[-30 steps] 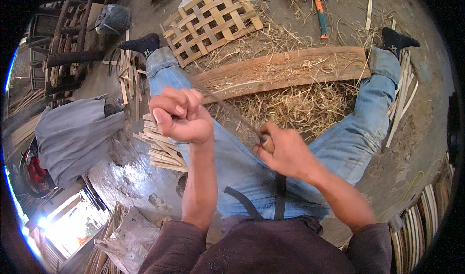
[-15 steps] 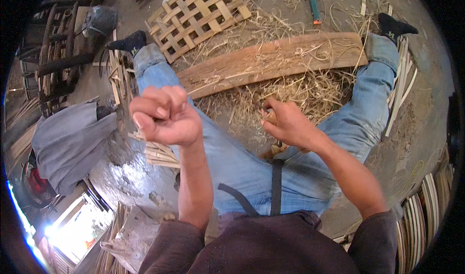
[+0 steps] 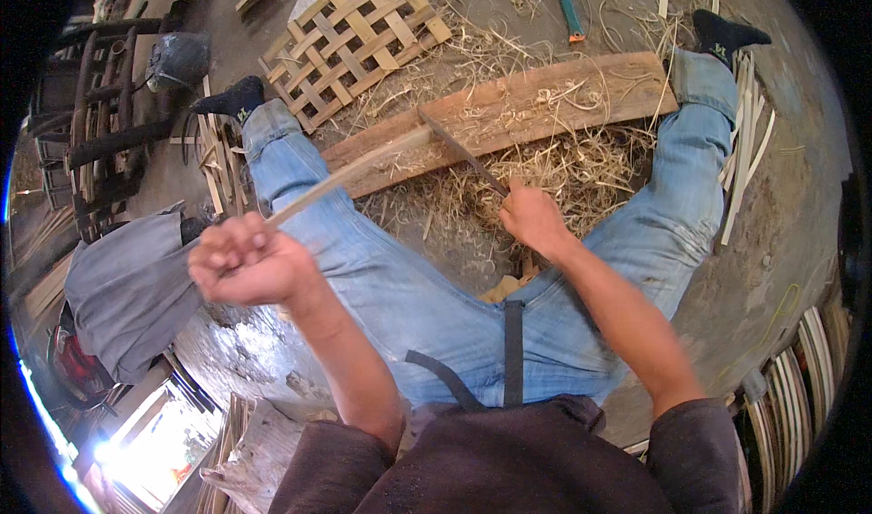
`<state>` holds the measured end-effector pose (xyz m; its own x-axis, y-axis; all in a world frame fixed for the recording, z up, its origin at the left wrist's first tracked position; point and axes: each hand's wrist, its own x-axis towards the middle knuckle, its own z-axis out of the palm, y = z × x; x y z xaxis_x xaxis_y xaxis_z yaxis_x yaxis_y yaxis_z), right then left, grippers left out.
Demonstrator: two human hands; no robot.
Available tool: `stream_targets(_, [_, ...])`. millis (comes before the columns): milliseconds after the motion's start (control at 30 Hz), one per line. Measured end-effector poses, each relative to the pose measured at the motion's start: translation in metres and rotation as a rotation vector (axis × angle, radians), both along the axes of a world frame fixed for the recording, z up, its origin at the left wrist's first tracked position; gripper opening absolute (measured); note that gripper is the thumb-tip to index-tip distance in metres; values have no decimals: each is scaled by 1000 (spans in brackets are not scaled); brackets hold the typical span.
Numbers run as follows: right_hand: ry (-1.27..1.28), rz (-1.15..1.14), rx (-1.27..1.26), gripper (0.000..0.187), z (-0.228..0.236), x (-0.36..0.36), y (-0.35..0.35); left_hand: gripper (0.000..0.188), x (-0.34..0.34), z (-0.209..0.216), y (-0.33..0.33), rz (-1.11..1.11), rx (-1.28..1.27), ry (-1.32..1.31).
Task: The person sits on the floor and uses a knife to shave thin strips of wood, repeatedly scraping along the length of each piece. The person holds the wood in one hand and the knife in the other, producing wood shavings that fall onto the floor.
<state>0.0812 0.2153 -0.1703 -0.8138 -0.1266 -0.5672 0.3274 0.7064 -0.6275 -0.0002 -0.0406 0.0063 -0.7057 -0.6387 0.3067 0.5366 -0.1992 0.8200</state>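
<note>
Clenched left hand [image 3: 250, 260] grips a pale strip [image 3: 363, 171] reaching forward and rightward to the knife [image 3: 465, 153] in the fisted right hand [image 3: 536, 216], a plank [image 3: 581, 92] ahead; a shallow, steady cutting angle likely shaves most evenly.

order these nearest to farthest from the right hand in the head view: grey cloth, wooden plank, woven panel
1. Wooden plank: just ahead of the right hand.
2. Woven panel: ahead and to the left, beyond the plank.
3. Grey cloth: far over on the left side.
</note>
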Motion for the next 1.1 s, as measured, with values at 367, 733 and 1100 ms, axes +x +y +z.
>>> stream_targets(367, [55,105,-242,33,24,10,-91,33,-5,-6,-9,193,-89,-214])
stream_targets(733, [53,57,-381,37,82,4,-84,33,15,-11,-21,-48,54,-111])
stream_targets(1100, [-4,137,-588,34,150,1,-95,28,29,-19,-3,22,-60,-133])
